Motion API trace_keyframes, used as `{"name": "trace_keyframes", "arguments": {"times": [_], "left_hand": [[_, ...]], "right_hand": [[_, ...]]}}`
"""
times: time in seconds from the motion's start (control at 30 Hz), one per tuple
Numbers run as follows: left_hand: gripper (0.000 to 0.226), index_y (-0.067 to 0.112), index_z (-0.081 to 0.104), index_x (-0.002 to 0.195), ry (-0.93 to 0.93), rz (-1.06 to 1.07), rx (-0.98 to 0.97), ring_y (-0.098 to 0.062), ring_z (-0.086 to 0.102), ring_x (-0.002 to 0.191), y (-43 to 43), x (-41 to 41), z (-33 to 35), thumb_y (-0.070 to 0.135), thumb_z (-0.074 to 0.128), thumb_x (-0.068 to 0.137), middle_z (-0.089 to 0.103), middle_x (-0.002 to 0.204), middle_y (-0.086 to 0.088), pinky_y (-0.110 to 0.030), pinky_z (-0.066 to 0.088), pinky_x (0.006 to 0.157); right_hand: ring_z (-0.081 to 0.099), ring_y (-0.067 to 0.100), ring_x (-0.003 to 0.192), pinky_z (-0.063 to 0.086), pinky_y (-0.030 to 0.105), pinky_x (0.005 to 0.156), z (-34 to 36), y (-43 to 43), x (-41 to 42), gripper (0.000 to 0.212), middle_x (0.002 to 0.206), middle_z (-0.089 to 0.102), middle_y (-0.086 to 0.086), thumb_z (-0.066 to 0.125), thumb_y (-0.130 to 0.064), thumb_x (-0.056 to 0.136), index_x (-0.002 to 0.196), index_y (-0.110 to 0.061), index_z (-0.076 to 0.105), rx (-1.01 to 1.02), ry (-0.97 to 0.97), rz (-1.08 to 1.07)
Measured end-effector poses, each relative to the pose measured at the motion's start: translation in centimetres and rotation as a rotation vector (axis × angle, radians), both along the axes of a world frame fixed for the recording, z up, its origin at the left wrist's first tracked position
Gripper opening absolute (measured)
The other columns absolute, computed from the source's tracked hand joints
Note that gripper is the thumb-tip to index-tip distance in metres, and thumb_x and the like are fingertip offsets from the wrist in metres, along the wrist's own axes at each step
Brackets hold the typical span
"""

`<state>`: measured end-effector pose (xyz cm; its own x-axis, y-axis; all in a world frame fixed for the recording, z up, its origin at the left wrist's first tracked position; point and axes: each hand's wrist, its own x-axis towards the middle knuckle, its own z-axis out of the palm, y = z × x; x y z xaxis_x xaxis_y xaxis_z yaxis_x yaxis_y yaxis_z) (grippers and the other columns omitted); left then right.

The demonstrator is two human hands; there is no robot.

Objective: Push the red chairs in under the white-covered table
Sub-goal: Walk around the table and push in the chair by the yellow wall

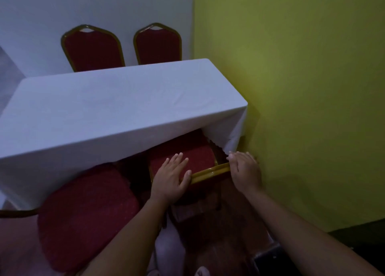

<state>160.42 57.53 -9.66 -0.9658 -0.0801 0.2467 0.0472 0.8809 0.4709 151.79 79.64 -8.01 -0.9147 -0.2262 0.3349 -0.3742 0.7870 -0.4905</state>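
The white-covered table (116,107) fills the middle of the view. A red chair with a gold frame (194,153) stands at its near right end, the seat partly under the cloth. My left hand (171,175) lies over the top of its backrest, fingers spread on the red padding, thumb at the gold rail. My right hand (244,169) grips the right end of that gold top rail. A second red chair (87,213) stands to the left, its seat mostly out from the table's near side. Two more red chairs (93,48) (158,44) stand behind the far side.
A yellow-green wall (312,88) runs close along the right of the table and chair. A white wall (62,9) is behind. A gold chair rail (18,212) pokes in at the left edge. Dark objects (358,242) sit low right. A toe (201,272) shows at the bottom.
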Motion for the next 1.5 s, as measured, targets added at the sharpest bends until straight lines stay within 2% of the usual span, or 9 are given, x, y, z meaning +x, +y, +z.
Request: {"name": "trace_keyframes", "arguments": {"times": [0.2,0.33,0.4,0.47,0.53,0.67,0.9,1.17,1.5], "left_hand": [[0.058,0.011,0.058,0.128,-0.02,-0.013,-0.012,-0.026,0.042,0.133,-1.0,0.0,0.2,0.047,0.031,0.091,0.05,0.139,-0.014,-0.037,0.023,0.111],[0.075,0.011,0.055,0.131,-0.064,-0.01,-0.027,-0.024,0.037,0.136,-1.9,0.7,0.3,0.063,0.017,0.092,0.046,0.143,-0.013,-0.036,0.021,0.113],[0.085,0.011,0.054,0.131,-0.064,-0.002,-0.038,-0.024,0.036,0.137,-2.8,1.2,0.4,0.067,0.007,0.09,0.044,0.144,-0.014,-0.035,0.019,0.113],[0.088,0.01,0.054,0.132,-0.072,0.015,-0.039,-0.024,0.035,0.138,-3.3,1.5,0.6,0.069,0.005,0.088,0.044,0.144,-0.014,-0.035,0.018,0.113],[0.087,0.01,0.054,0.132,-0.1,0.03,-0.038,-0.025,0.035,0.138,-2.6,1.3,0.7,0.069,0.008,0.088,0.043,0.144,-0.015,-0.035,0.018,0.113],[0.072,0.011,0.054,0.132,-0.12,0.065,-0.018,-0.025,0.037,0.137,0.4,0.0,0.6,0.056,0.021,0.087,0.045,0.144,-0.015,-0.035,0.02,0.114],[0.079,0.015,0.042,0.141,-0.157,0.02,0.029,-0.017,0.026,0.142,3.3,-3.2,1.5,0.06,0.01,0.084,0.035,0.151,-0.009,-0.03,0.012,0.116],[0.072,0.011,0.051,0.134,-0.149,0.031,-0.053,-0.024,0.035,0.138,-1.7,-1.9,0.9,0.055,0.019,0.087,0.043,0.145,-0.014,-0.036,0.019,0.115],[0.075,0.011,0.051,0.135,-0.169,0.073,-0.071,-0.024,0.033,0.139,-2.3,-2.8,0.8,0.056,0.016,0.085,0.042,0.146,-0.014,-0.036,0.02,0.115]], "right_hand": [[0.064,0.017,0.077,0.047,0.041,0.091,-0.1,-1.1,0.2,0.05,0.079,0.073,0.002,0.03,-0.03,0.098,0.077,-0.008,0.071,-0.017,0.085,-0.034],[0.057,0.011,0.066,0.047,0.043,0.089,-0.2,-2.1,1.0,0.046,0.067,0.065,-0.003,0.033,-0.026,0.098,0.068,-0.011,0.064,-0.023,0.106,-0.025],[0.056,0.01,0.07,0.046,0.044,0.093,-0.4,-2.8,1.4,0.045,0.068,0.065,-0.004,0.033,-0.025,0.098,0.07,-0.011,0.064,-0.05,0.111,0.008],[0.064,0.017,0.088,0.041,0.044,0.102,-0.8,-3.4,1.5,0.048,0.08,0.072,0.002,0.03,-0.025,0.099,0.08,-0.009,0.07,-0.098,0.097,0.037],[0.063,0.022,0.103,0.035,0.044,0.107,-1.2,-2.8,0.9,0.05,0.092,0.074,0.007,0.027,-0.027,0.098,0.089,-0.007,0.073,-0.148,0.066,0.058],[0.061,0.025,0.109,0.031,0.038,0.105,-1.9,0.3,-1.8,0.053,0.101,0.073,0.009,0.025,-0.028,0.098,0.096,-0.007,0.073,-0.104,0.049,0.112],[0.064,0.028,0.091,0.037,0.04,0.098,-0.8,2.4,-6.0,0.058,0.09,0.074,0.01,0.022,-0.034,0.093,0.092,-0.009,0.074,-0.042,0.01,0.051],[0.059,0.026,0.066,0.044,0.036,0.079,-0.3,-2.1,-2.3,0.051,0.067,0.069,0.007,0.029,-0.026,0.096,0.076,-0.006,0.071,-0.027,0.079,-0.002],[0.067,0.021,0.069,0.045,0.029,0.068,-0.6,-1.4,-4.3,0.053,0.074,0.074,0.003,0.027,-0.029,0.097,0.082,-0.012,0.075,0.035,0.112,0.137]]}}
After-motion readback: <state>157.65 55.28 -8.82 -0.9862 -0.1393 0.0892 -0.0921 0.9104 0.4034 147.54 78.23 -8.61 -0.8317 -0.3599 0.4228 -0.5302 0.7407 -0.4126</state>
